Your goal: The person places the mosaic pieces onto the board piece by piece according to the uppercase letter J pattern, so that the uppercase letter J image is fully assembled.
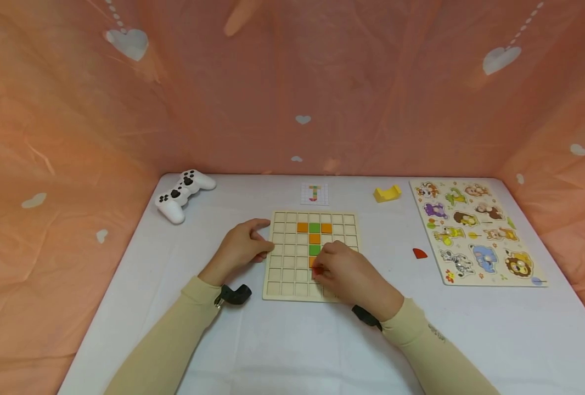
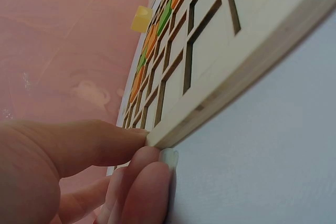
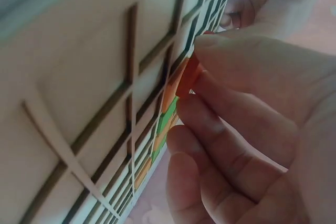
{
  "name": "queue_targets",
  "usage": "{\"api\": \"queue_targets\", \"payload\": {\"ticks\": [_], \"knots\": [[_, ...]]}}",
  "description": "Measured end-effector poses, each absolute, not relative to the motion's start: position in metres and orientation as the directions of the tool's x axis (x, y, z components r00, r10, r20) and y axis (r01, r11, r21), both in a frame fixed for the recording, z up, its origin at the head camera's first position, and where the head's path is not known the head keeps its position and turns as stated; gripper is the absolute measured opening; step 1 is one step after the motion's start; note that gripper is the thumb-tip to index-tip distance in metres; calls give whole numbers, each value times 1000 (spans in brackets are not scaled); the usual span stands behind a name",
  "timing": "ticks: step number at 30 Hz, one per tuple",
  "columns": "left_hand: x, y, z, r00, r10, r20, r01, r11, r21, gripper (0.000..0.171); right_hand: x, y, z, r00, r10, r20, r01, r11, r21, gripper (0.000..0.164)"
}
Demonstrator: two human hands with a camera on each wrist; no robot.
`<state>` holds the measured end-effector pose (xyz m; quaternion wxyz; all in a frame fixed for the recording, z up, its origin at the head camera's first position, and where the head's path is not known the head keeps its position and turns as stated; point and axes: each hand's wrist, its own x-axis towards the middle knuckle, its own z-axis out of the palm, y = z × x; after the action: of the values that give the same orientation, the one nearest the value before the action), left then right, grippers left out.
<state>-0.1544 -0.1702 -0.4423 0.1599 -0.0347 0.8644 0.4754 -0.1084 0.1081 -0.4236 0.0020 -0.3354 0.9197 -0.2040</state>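
A pale wooden grid board (image 1: 289, 262) lies flat on the table. Orange tiles (image 1: 303, 227) and green tiles (image 1: 314, 249) form a T in its cells. My right hand (image 1: 352, 274) is over the lower middle of the board, pinching a small red piece (image 3: 189, 74) between thumb and fingertips; its full outline is hidden. At the board's left edge, my left hand (image 1: 238, 247) grips the rim, its thumb (image 2: 105, 145) against the edge and curled fingertips beside it. A red quarter-circle piece (image 1: 420, 253) rests on the table to the right.
Behind the board lies a pattern card (image 1: 314, 194) printed with a coloured J-like shape. A yellow block (image 1: 387, 193) stands right of it. The white game controller (image 1: 184, 195) is at the back left, and an animal puzzle board (image 1: 477, 233) lies at the right. Pink cloth (image 1: 302, 82) encloses the table.
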Motion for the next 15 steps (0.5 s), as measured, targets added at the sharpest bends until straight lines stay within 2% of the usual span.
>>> {"api": "queue_targets", "payload": {"ticks": [15], "knots": [[-155, -171, -442, -942, 93, -322, -223, 545, 808, 68, -108, 103, -430, -760, -631, 153, -641, 691, -333, 9]]}}
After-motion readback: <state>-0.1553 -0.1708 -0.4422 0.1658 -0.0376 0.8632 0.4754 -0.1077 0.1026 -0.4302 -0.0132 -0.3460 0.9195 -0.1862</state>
